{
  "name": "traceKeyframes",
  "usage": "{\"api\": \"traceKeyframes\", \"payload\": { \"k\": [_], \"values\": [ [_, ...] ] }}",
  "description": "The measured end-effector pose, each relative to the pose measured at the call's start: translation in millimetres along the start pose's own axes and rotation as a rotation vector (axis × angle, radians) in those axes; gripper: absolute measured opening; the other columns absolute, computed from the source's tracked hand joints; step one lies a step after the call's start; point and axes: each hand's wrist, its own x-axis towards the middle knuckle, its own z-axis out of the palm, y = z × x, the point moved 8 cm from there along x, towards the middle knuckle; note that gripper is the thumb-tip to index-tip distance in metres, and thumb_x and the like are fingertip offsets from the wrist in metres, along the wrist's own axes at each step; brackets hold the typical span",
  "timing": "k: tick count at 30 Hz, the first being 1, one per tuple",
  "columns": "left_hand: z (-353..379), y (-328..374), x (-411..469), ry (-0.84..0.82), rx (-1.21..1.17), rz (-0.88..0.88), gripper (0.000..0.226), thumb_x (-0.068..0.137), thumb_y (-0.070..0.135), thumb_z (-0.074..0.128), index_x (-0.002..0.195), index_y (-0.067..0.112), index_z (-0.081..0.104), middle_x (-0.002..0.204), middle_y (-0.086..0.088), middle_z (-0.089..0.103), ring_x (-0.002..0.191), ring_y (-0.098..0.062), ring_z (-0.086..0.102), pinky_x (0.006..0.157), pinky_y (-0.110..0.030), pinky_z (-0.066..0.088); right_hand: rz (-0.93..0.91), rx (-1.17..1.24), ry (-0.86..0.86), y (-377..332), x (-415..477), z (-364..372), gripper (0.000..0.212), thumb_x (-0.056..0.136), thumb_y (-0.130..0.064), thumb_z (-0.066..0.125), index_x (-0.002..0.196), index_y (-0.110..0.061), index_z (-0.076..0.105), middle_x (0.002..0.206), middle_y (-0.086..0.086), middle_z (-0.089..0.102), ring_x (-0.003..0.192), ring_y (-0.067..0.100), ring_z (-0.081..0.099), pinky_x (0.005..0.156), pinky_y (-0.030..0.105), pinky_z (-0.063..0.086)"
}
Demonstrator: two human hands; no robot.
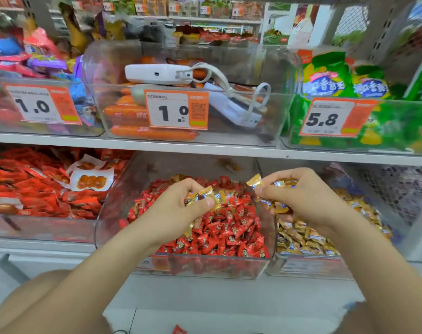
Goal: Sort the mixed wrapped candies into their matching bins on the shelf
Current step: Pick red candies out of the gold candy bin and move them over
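Midway, I judge: my left hand (181, 208) and right hand (299, 198) each pinch gold candies (208, 194) above the red-candy bin (205, 268), more gold seems mixed at its back, and the gold bin (308, 239) sits just right of it.

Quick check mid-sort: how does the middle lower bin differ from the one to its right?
The middle bin is filled with red wrappers; the right bin with gold ones. The left hand holds gold candies over the middle bin, while the right hand holds more, mostly over the right bin. Both bins are clear plastic, side by side.
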Motion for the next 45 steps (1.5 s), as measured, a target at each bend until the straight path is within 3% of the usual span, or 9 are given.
{"api": "traceKeyframes", "payload": {
  "k": [4, 10, 13, 16, 25, 32, 36, 40, 45],
  "values": [
    [40.5, 28.5, -3.1, -0.006, 0.026, 0.082, 0.012, 0.102, 0.034, 0.066, 0.1, 0.027, 0.057, 0.065, -0.008, 0.058, 0.056, -0.019, 0.045, 0.057, -0.035, 0.035, -0.084, -0.53, 0.481, 40.9, 7.4, -84.8, 0.017, 0.086, -0.038, 0.076, 0.093, -0.023, 0.075, 0.071, 0.002, 0.073, 0.059, 0.018, 0.067, 0.059, 0.03, 0.052],
    [129.9, 93.9, 12.2, 0.004, 0.268, 0.339, 0.012, 0.1, 0.034, 0.067, 0.1, 0.03, 0.055, 0.069, 0.001, 0.064, 0.055, -0.009, 0.051, 0.059, -0.031, 0.041, -0.134, -0.933, 0.034, 124.6, 19.2, -87.2, 0.076, 0.077, -0.083, 0.05, 0.139, -0.039, 0.06, 0.148, 0.0, 0.049, 0.138, 0.026, 0.047, 0.114, 0.051, 0.041],
    [170.0, 105.7, 34.5, 0.077, 0.369, 0.385, 0.011, 0.102, 0.029, 0.062, 0.106, 0.027, 0.053, 0.068, 0.006, 0.06, 0.067, -0.004, 0.058, 0.063, -0.029, 0.042, -0.198, -0.894, 0.159, 128.5, 18.1, -111.8, 0.061, 0.082, -0.072, 0.054, 0.13, -0.039, 0.069, 0.141, 0.005, 0.059, 0.131, 0.03, 0.056, 0.109, 0.048, 0.046],
    [201.9, 98.0, 68.3, 0.116, 0.465, 0.328, 0.015, 0.104, 0.031, 0.059, 0.115, 0.025, 0.053, 0.097, -0.003, 0.069, 0.096, -0.03, 0.066, 0.081, -0.044, 0.05, -0.276, -0.733, 0.281, 112.6, 2.8, -138.5, 0.042, 0.085, -0.05, 0.074, 0.123, -0.035, 0.075, 0.132, 0.0, 0.068, 0.125, 0.018, 0.061, 0.108, 0.035, 0.047],
    [256.9, 60.2, 100.4, -0.197, 0.997, 0.253, 0.075, 0.097, 0.068, 0.052, 0.157, 0.029, 0.027, 0.164, -0.005, 0.024, 0.149, -0.051, 0.022, 0.12, -0.068, 0.017, -0.148, -0.394, 0.436, 104.5, -24.4, -167.9, 0.02, 0.094, -0.013, 0.07, 0.095, -0.03, 0.08, 0.08, -0.008, 0.076, 0.07, 0.001, 0.068, 0.066, 0.016, 0.052],
    [147.4, 100.3, 22.8, 0.267, 0.91, 0.695, 0.013, 0.098, 0.037, 0.05, 0.094, 0.026, 0.054, 0.085, 0.009, 0.051, 0.085, -0.021, 0.051, 0.075, -0.042, 0.045, -0.293, -0.431, 0.288, 30.2, -30.0, -74.8, 0.025, 0.094, -0.017, 0.064, 0.106, -0.034, 0.077, 0.081, -0.012, 0.074, 0.071, 0.003, 0.068, 0.071, 0.022, 0.056],
    [42.9, 50.2, 20.8, 0.327, 1.046, 0.317, 0.021, 0.094, 0.046, 0.051, 0.096, 0.027, 0.058, 0.092, 0.005, 0.054, 0.091, -0.026, 0.055, 0.078, -0.041, 0.048, -0.388, -0.471, 0.153, -10.6, -27.0, 2.6, 0.023, 0.095, -0.015, 0.063, 0.105, -0.029, 0.077, 0.08, -0.013, 0.073, 0.072, 0.002, 0.068, 0.072, 0.012, 0.052],
    [-40.8, -27.3, 28.7, 0.187, 1.122, -0.301, 0.064, 0.092, 0.063, 0.053, 0.132, 0.013, 0.051, 0.135, -0.02, 0.051, 0.125, -0.048, 0.05, 0.106, -0.051, 0.046, -0.333, -0.643, 0.102, -12.7, 4.2, 67.9, 0.02, 0.095, -0.023, 0.058, 0.105, -0.02, 0.075, 0.084, -0.002, 0.073, 0.085, 0.022, 0.071, 0.082, 0.034, 0.057],
    [-63.8, -65.6, 41.1, 0.027, 0.833, -0.501, 0.112, 0.084, 0.069, 0.071, 0.157, -0.002, 0.024, 0.158, -0.024, 0.039, 0.142, -0.039, 0.044, 0.111, -0.039, 0.044, 0.001, -0.951, 0.002, 24.8, 60.7, 108.7, 0.054, 0.104, -0.052, 0.044, 0.144, -0.016, 0.048, 0.144, 0.023, 0.047, 0.133, 0.048, 0.043, 0.109, 0.053, 0.04]
  ]
}}
